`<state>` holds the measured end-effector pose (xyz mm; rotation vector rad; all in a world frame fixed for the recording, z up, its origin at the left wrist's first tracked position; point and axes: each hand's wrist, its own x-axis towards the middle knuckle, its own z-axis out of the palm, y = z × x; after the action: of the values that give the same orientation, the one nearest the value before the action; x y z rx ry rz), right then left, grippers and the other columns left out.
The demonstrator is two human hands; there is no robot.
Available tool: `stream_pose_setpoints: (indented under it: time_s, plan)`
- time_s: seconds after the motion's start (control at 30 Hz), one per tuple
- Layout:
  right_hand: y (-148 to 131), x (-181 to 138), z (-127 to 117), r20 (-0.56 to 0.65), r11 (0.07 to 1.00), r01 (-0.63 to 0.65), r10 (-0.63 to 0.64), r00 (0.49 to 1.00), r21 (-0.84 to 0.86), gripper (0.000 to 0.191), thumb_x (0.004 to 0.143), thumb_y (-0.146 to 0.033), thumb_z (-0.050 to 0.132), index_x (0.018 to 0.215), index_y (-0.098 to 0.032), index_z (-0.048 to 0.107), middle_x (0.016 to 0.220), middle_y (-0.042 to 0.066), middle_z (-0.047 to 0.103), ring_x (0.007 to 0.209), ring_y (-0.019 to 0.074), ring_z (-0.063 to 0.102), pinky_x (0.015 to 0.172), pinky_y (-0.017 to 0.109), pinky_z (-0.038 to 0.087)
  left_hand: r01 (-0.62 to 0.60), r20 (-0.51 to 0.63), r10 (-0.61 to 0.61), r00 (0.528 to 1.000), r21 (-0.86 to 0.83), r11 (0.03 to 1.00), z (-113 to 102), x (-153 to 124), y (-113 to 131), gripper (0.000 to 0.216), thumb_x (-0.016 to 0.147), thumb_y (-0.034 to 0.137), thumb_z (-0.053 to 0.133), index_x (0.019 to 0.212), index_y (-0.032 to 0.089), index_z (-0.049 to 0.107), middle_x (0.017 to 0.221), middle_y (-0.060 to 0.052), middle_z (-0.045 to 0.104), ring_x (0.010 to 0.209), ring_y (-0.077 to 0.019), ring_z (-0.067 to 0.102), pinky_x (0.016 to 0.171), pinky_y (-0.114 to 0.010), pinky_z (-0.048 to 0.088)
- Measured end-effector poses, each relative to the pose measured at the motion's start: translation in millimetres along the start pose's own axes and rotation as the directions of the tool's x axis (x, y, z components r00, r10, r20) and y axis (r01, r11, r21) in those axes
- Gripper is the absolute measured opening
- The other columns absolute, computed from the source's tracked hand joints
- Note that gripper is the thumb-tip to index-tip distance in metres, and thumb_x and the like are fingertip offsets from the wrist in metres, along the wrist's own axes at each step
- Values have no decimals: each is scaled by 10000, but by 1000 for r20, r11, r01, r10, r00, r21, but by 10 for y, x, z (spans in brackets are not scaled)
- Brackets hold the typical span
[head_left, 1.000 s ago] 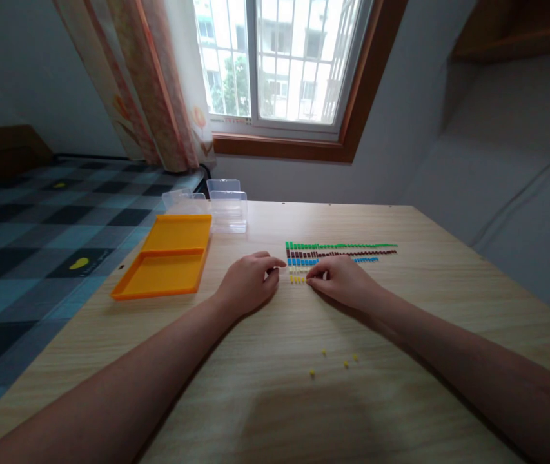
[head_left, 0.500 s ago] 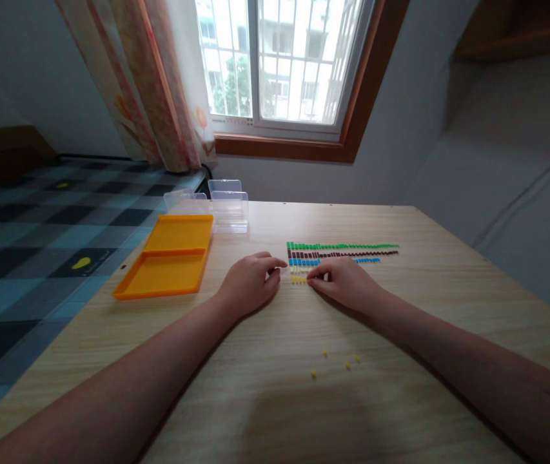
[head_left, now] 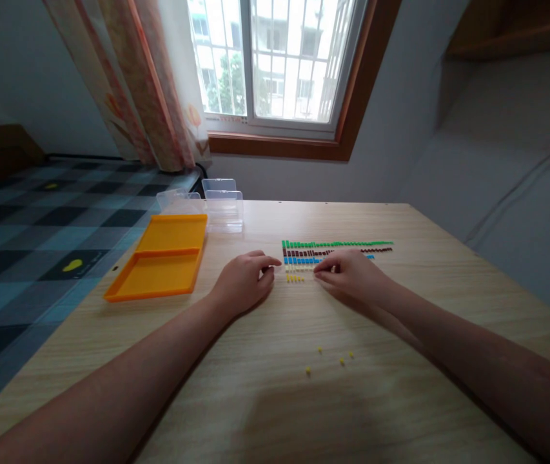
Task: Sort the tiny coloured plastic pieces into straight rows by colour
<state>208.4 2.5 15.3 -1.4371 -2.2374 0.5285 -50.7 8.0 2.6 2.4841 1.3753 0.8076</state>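
Note:
Small beads lie in rows on the wooden table (head_left: 265,399): a green row (head_left: 337,244), a brown row (head_left: 304,252), a blue row (head_left: 301,261) and a short yellow row (head_left: 294,279). My left hand (head_left: 243,282) rests curled on the table just left of the yellow row, fingertips pinched together. My right hand (head_left: 352,276) lies just right of that row, thumb and forefinger pinched; anything between them is too small to see. Several loose yellow beads (head_left: 327,359) lie nearer to me.
An open orange tray (head_left: 158,258) with two compartments lies at the left of the table. Clear plastic boxes (head_left: 224,206) stand behind it. A bed with a checked cover (head_left: 37,245) borders the table's left edge. A window and curtain are beyond.
My right hand has drawn slightly right and back from the yellow row, leaving a small gap. The view has shifted a little. My left hand stays put.

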Motion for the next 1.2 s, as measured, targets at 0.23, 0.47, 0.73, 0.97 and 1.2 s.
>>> stream_pose_setpoints:
  time_s: [0.23, 0.47, 0.73, 0.97, 1.2]
  plan:
    - [-311, -235, -460, 545, 961, 263, -268, 794, 89, 174, 845, -161, 645, 908, -203, 802, 816, 1, 712, 671, 76, 579, 618, 170, 400, -1, 4, 1, 1000, 0, 1000, -1, 8, -6, 294, 866, 164, 541, 1026, 191, 786, 879, -42, 715, 639, -139, 590, 659, -273, 471]
    - [-586, -416, -477, 630, 921, 387, -324, 705, 41, 203, 776, -76, 673, 840, -221, 801, 787, -27, 705, 652, 66, 567, 621, 189, 373, -25, -3, 25, 1000, 11, 1000, -4, 17, -11, 305, 879, 177, 530, 1051, 180, 783, 870, -48, 714, 674, -154, 605, 684, -286, 480]
    - [-630, -478, -397, 647, 919, 387, -252, 720, -73, 158, 749, -90, 655, 726, -204, 762, 747, -13, 697, 598, 81, 518, 598, 229, 341, -30, -8, 30, 1000, 15, 999, -10, 13, -7, 297, 872, 171, 536, 1032, 186, 786, 863, -44, 716, 664, -147, 599, 686, -274, 482]
    - [-733, -543, -323, 655, 885, 393, -144, 742, -250, 154, 781, -121, 632, 711, -200, 744, 777, 23, 712, 611, 109, 504, 622, 254, 332, -24, -3, 24, 1000, 15, 1000, -1, 15, -14, 298, 877, 179, 537, 1039, 189, 788, 842, -41, 708, 658, -146, 596, 673, -273, 470]
    - [-844, -578, -237, 665, 823, 428, -85, 742, -373, 166, 800, -92, 619, 795, -165, 768, 824, 66, 723, 589, 124, 537, 559, 271, 268, -18, 1, 18, 1000, 3, 1000, -13, 7, -10, 291, 876, 172, 536, 1024, 186, 787, 873, -43, 712, 660, -146, 600, 663, -275, 468]
